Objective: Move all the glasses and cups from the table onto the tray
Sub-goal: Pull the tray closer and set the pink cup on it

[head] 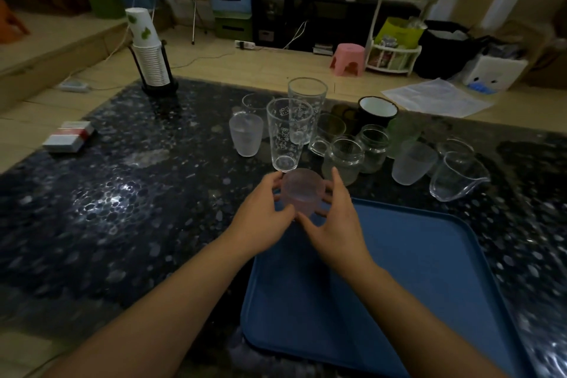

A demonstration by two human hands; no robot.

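Held between both hands: a small frosted pink tumbler (302, 192), left hand (260, 221) cupped on its left wall, right hand (334, 224) on its right, thumbs nearly meeting in front. Hung at the far left corner of the flat blue plastic tray (429, 270), just short of the tall clear printed glass (288, 135); whether its base touched the tray could not be told. Best kept upright, lowered straight into that corner, released only once settled, leaving room for the rest. Looked empty, as did the tray. Waited on the dark pebble-patterned table (122, 193): a frosted white cup (245, 135), clear glass jars (346, 159) and a black enamel mug (376, 112), all seemingly dry.
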